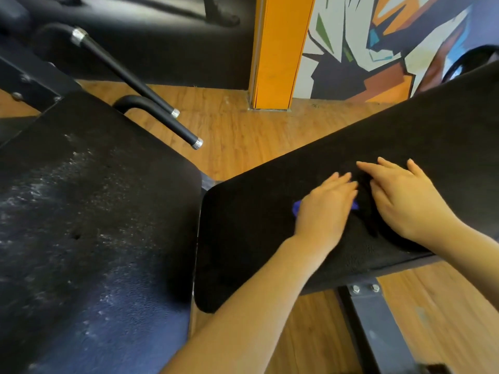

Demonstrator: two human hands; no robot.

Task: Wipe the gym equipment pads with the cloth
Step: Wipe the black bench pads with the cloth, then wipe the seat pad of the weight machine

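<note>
Two black gym pads stood over a wood-plank floor. The left pad carried whitish scuffing; the right pad ran up toward a painted mural wall beside an orange column. Two black handle bars with silver end caps projected behind the left pad. Your left hand lay flat, fingers straight and together, pressing a blue cloth onto the right pad. Your right hand rested just beside it, fingers extended, on a dark fabric fold; its grip cannot be told.
</note>
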